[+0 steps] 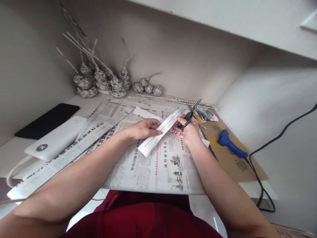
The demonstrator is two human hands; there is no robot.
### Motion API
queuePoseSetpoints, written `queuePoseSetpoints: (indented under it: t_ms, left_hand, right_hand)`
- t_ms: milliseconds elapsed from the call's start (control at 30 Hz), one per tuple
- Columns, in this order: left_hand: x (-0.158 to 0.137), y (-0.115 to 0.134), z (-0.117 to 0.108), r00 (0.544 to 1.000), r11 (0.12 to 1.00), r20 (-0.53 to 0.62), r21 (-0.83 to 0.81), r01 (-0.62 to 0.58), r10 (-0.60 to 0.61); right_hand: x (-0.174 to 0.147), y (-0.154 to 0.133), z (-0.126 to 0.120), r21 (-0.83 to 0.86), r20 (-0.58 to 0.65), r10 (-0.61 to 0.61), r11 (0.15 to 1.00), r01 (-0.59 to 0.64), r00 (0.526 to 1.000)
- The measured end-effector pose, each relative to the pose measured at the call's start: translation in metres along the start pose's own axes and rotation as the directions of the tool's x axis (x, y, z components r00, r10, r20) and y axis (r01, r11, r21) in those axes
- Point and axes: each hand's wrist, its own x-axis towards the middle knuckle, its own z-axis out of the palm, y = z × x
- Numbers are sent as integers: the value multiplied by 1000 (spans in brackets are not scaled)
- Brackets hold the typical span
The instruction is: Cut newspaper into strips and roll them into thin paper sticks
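paper strip (167,125) and scissors (190,115) in hand

newspaper (146,167) covers the worktop's (10,153) front edge. above it, the left hand (146,129) pinches the strip; the right hand (189,129) grips the scissors, fingers at the strip's far end. a blue glue gun (231,145) lies toward the right edge, woven gourds (117,88) near the back left corner.

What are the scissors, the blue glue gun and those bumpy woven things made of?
Scissors: blades likely metal, grey with a slight shine; finger loops probably plastic, being smooth and black.
Blue glue gun: likely hard plastic, smooth and evenly coloured.
Woven things: seemingly matte paper strips, since dark specks like newsprint show.
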Motion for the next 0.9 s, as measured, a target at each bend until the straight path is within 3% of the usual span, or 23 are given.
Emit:
queuePoseSetpoints:
  t_ms: [167,400,667,900]
  left_hand:
    - [0,0,0,999,997,22,60,39,-41]
    - [-1,-1,-6,993,974,117,227,-18,-9]
    - [-10,17,-11,959,809,274,578,-108,-68]
    - [-12,23,-26,937,772,321,628,-101,-139]
  right_hand:
    - [0,-5,1,30,-17,-30,999,31,999]
    - [3,-10,-1,44,-56,-46,998,48,997]
    - [13,-15,-12,88,-168,-103,989,119,980]
    - [29,-32,-29,184,-337,-173,952,245,925]
